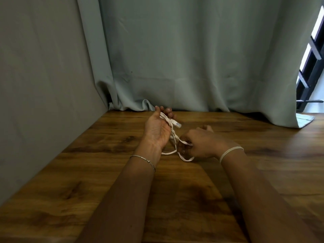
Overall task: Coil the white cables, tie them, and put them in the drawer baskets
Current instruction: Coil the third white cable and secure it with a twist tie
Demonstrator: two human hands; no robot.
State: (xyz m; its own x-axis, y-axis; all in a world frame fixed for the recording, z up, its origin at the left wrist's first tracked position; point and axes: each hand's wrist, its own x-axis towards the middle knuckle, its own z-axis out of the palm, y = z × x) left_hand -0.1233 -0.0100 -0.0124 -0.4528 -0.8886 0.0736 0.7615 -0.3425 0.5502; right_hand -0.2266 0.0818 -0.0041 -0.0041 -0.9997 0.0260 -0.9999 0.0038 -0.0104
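So the person's got a flat white network cable [165,117] up off the table, strung between both hands. The left hand [157,130] is turned palm up with its fingers curled around one end of the cable. The clear plastic plug [178,124] pokes out past the fingers toward the right hand. From there the cable drops down along the heel of the left palm and sags into a couple of loose loops between the two wrists.

The right hand [201,142] sits just beside the left one, a bit lower, knuckles up. It's pinching a strand of the cable, and one loop hangs right under its fingers.

There's a thin silver chain bracelet [145,160] on the left wrist and a white elastic band [229,152] around the right wrist. Under both hands is a brown wood-grain tabletop [87,172], and past the fingertips hangs a pale grey-green curtain [192,58].
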